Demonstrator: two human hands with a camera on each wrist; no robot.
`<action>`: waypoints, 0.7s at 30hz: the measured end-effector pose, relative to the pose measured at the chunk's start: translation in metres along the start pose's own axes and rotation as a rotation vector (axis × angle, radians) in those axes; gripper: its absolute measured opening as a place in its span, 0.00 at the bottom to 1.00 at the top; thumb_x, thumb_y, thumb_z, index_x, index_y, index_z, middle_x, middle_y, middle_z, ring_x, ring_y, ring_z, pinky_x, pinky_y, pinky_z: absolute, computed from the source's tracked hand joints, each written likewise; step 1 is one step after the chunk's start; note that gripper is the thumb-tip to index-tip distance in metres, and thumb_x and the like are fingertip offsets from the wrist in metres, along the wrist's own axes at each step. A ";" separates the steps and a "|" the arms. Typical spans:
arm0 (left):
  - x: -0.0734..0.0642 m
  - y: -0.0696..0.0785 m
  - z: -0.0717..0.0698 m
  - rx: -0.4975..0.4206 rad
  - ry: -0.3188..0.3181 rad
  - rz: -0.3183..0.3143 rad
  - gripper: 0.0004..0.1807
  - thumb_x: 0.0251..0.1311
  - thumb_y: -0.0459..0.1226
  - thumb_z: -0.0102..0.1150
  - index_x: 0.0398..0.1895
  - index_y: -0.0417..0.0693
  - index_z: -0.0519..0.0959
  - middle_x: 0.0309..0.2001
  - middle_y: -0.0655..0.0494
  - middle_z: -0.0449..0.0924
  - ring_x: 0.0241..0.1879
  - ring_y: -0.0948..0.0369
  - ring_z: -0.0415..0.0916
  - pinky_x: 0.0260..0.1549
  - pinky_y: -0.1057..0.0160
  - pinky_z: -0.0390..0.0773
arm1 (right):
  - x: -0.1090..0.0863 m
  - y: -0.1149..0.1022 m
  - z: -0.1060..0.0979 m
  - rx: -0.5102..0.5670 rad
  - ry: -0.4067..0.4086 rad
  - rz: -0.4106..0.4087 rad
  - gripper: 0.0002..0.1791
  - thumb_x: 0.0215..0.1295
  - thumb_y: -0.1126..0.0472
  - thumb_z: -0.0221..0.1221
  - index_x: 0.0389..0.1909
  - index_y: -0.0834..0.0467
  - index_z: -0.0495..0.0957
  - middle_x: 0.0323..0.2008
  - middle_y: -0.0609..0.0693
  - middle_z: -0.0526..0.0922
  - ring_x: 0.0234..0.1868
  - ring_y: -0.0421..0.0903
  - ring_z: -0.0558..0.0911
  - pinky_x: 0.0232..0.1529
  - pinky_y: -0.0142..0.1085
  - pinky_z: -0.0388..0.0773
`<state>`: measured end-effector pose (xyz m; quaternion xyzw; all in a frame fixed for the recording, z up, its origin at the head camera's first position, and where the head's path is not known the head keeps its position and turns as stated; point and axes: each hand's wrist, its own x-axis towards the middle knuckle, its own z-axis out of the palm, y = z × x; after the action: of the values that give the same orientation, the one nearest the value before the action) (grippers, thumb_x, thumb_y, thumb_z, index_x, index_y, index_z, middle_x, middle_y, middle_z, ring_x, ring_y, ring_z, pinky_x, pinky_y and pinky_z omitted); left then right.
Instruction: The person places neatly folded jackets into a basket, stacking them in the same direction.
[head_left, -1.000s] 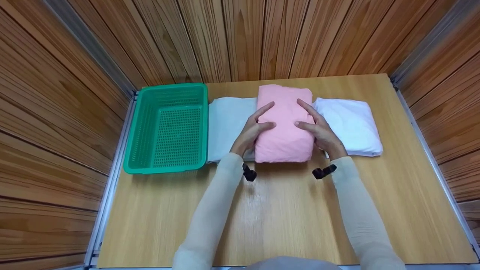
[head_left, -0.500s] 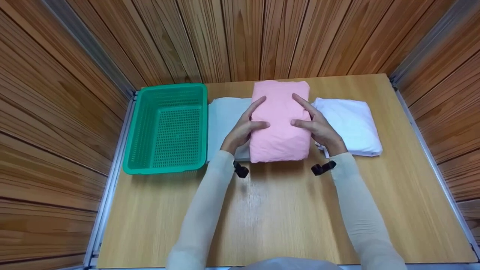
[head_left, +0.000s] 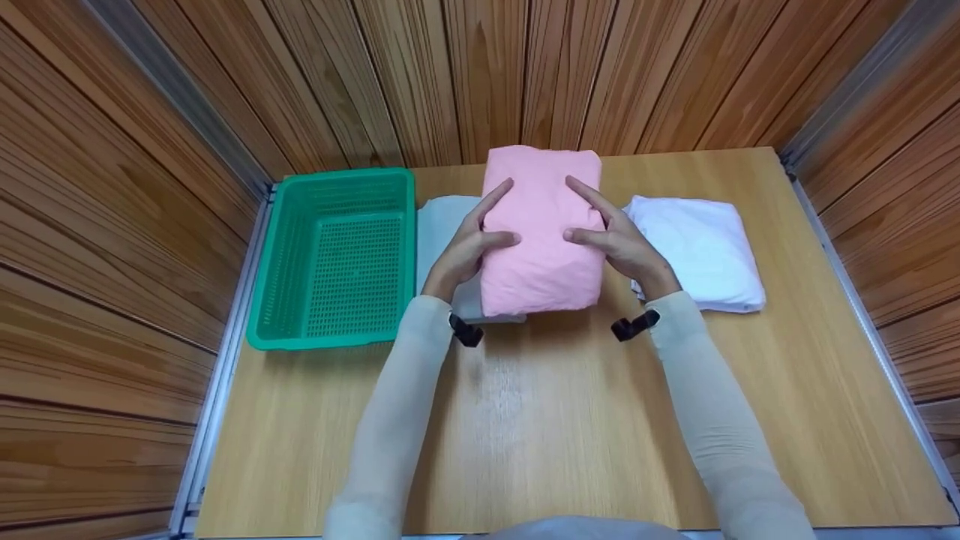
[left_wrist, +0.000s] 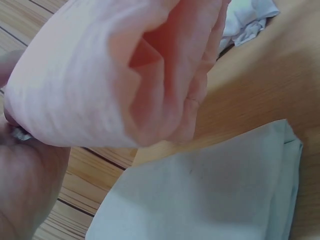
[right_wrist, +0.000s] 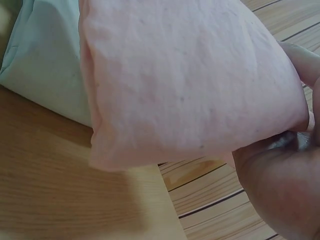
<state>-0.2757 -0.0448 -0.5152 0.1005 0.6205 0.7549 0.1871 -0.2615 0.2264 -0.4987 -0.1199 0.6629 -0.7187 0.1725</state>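
Observation:
A thick folded pink cloth (head_left: 541, 262) is held up off the table between both hands. My left hand (head_left: 466, 251) grips its left edge, thumb and index finger on top. At the opposite edge my right hand (head_left: 626, 244) grips it the same way; the other fingers are hidden beside or beneath the cloth. Its lower face and open folds show in the left wrist view, where the pink cloth (left_wrist: 100, 85) hangs above a folded pale grey-green cloth (left_wrist: 200, 195). In the head view the pink bundle partly covers that pale cloth (head_left: 442, 225).
A green perforated plastic basket (head_left: 349, 330) stands at the left, beside the pale cloth. On the right lies a folded white cloth (head_left: 705, 255). Wooden panel walls (head_left: 487, 75) enclose the back and sides of the wooden table (head_left: 525, 435).
Both hands have carried the pink cloth leftward and slightly up, away from the white cloth. More of the pale cloth is covered now. The basket has stayed put.

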 end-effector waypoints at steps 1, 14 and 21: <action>0.000 0.001 -0.001 0.000 0.003 -0.001 0.51 0.55 0.31 0.69 0.81 0.77 0.64 0.85 0.57 0.50 0.77 0.52 0.59 0.75 0.43 0.67 | 0.001 -0.001 0.001 -0.002 -0.004 0.001 0.50 0.68 0.68 0.69 0.85 0.40 0.57 0.87 0.48 0.42 0.83 0.55 0.54 0.77 0.50 0.67; -0.005 0.015 -0.020 -0.035 -0.001 0.009 0.50 0.59 0.27 0.64 0.84 0.71 0.62 0.86 0.54 0.47 0.76 0.50 0.59 0.73 0.44 0.70 | 0.017 -0.009 0.015 -0.029 -0.020 -0.030 0.50 0.69 0.69 0.68 0.86 0.43 0.56 0.87 0.48 0.42 0.83 0.53 0.54 0.80 0.49 0.62; -0.008 0.022 -0.030 -0.051 0.005 0.019 0.51 0.59 0.26 0.65 0.84 0.71 0.61 0.85 0.53 0.48 0.75 0.48 0.63 0.71 0.44 0.74 | 0.026 -0.014 0.024 -0.015 -0.018 -0.032 0.50 0.67 0.69 0.69 0.85 0.42 0.58 0.87 0.47 0.43 0.83 0.54 0.54 0.83 0.57 0.56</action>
<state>-0.2831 -0.0787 -0.4990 0.0998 0.6005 0.7725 0.1808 -0.2770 0.1949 -0.4845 -0.1381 0.6648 -0.7152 0.1661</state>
